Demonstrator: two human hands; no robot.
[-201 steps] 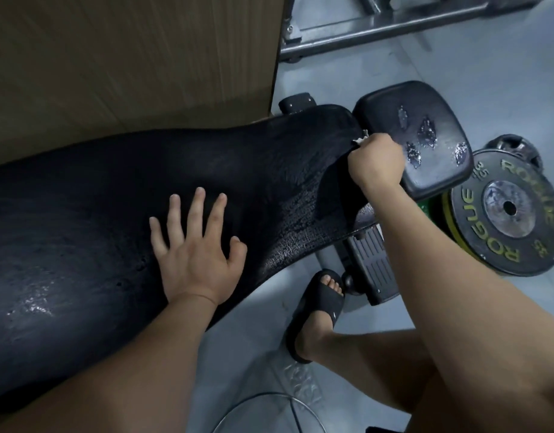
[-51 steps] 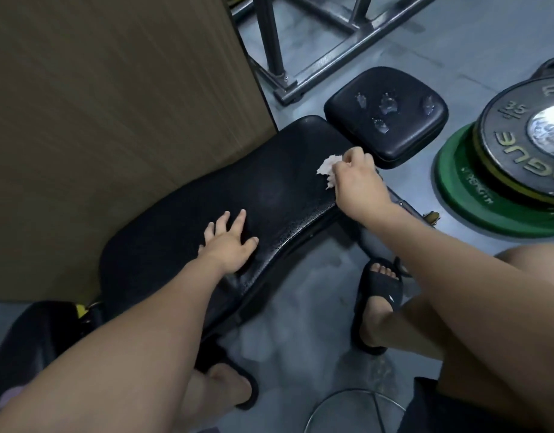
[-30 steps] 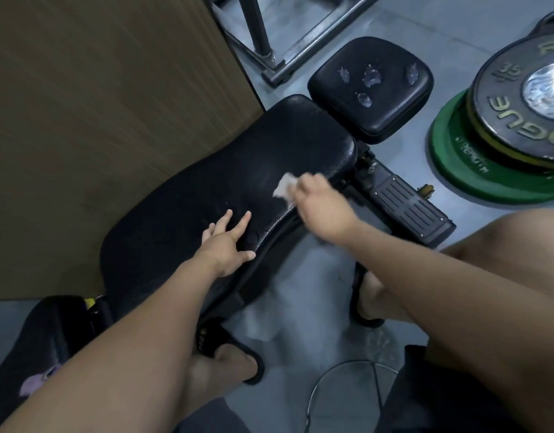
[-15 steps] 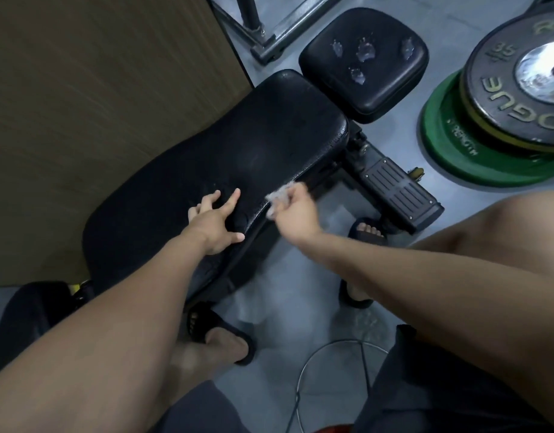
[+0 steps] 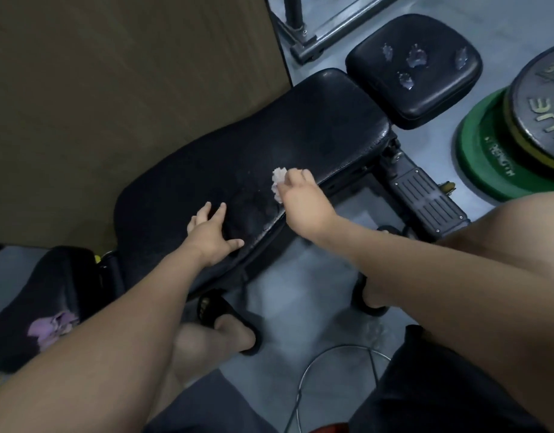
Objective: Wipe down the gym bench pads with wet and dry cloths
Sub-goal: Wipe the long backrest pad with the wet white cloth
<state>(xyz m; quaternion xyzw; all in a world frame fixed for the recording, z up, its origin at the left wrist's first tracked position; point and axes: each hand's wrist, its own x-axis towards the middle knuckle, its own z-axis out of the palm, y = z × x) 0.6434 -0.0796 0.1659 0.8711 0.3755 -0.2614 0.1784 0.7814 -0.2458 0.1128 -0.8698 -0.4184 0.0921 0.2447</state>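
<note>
left hand (image 5: 211, 235) flat on back pad (image 5: 263, 151) | right hand (image 5: 300, 198) pinching cloth (image 5: 278, 182)

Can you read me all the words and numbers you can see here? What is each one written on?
"UE": raised letters on the dark weight plate; the rest of the word is cut off by the picture's edge.
Marking near that plate's upper rim: too blurred to read.
White print on the green weight plate: too small and blurred to read.
Bench pad and cloth: no writing.
</note>
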